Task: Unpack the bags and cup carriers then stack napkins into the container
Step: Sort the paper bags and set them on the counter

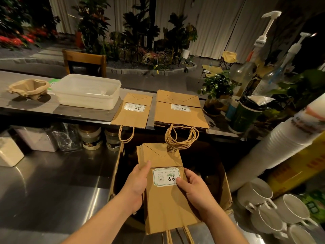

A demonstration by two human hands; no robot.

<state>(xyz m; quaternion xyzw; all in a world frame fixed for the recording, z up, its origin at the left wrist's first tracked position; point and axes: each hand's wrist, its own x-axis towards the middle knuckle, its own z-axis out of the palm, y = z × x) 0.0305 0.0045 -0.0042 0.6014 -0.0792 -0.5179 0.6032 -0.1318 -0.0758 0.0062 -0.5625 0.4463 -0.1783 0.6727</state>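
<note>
Paper bags point(163, 184), flat and folded, are held as a small bundle above an open cardboard box point(226, 189) at the near edge of the steel counter point(52, 187). The bundle is gripped from both sides: the left hand point(136, 185) is curled round its left edge with the thumb laid on top, and the right hand point(195, 189) clasps the right edge, its thumb resting on the white label point(166, 176) marked 9.9. Twisted paper handles hang from the bundle's near end.

On the raised ledge point(84, 111) beyond the box, two more lots of flat bags are laid side by side. The left lot point(133, 111) looks thin, perhaps a single bag or two, though the count cannot be told. The right lot point(179, 111) is a thicker stack, with several handles looped over the ledge's front edge. Both carry the same label.

Just left of these bags a translucent plastic container point(88, 90) is set on the ledge, with something white lying inside it. Further left, a moulded pulp cup carrier point(29, 88) is placed on the ledge.

Below the ledge, jars point(90, 138) and clear tubs are lined along the back of the counter. To the right, a long stack of white disposable cups point(281, 152) lies tilted, white mugs point(274, 208) are set mouth sideways, and pump bottles point(253, 67) and a potted plant point(217, 88) are seen further back.
</note>
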